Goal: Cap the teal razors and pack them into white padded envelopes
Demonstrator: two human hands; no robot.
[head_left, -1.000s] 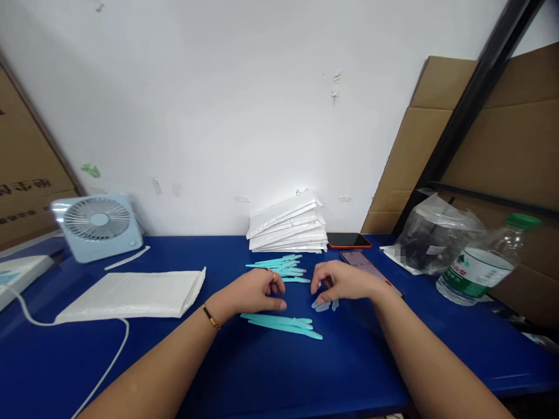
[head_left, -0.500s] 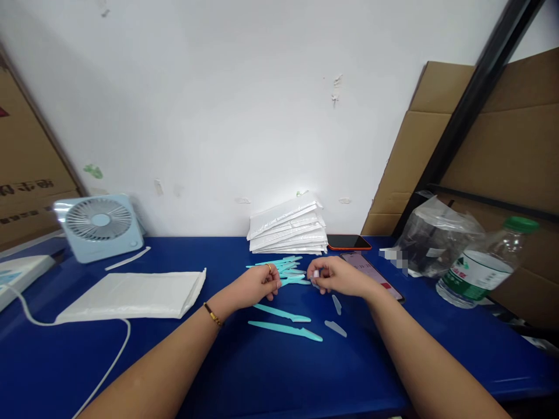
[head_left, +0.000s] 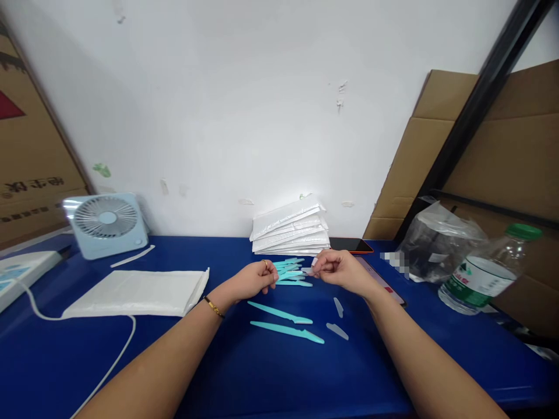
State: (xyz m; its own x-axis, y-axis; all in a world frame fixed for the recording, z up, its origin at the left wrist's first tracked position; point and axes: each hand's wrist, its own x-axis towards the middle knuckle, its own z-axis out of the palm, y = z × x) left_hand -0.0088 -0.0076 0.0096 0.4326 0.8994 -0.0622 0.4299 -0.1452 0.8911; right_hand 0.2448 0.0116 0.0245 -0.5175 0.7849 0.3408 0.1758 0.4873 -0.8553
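Observation:
My left hand (head_left: pixel 258 279) is closed in a pinch at the left end of a pile of turquoise eyebrow razors (head_left: pixel 290 284), its fingertips on a razor handle. Facing it, my right hand (head_left: pixel 338 269) has thumb and fingers pinched at the pile's right end, on what looks like a translucent blade cap (head_left: pixel 307 270). Nearer to me lie two separate razors, an upper razor (head_left: pixel 279 313) and a lower razor (head_left: pixel 287 331), roughly parallel. To their right are two loose clear caps, one upper cap (head_left: pixel 338 306) and one lower cap (head_left: pixel 337 331).
White padded packets (head_left: pixel 290 230) are stacked against the wall. Left are a flat white packet (head_left: pixel 135 294), a small blue fan (head_left: pixel 108 224) and a white cable (head_left: pixel 117 355). On the right are phones (head_left: pixel 358 246), a plastic-wrapped container (head_left: pixel 437 244) and a bottle (head_left: pixel 484 273).
Both hands have lifted slightly away from me, with the right fingers now higher beside the pile. The two front razors and loose caps stay put; the whole view has shifted a little.

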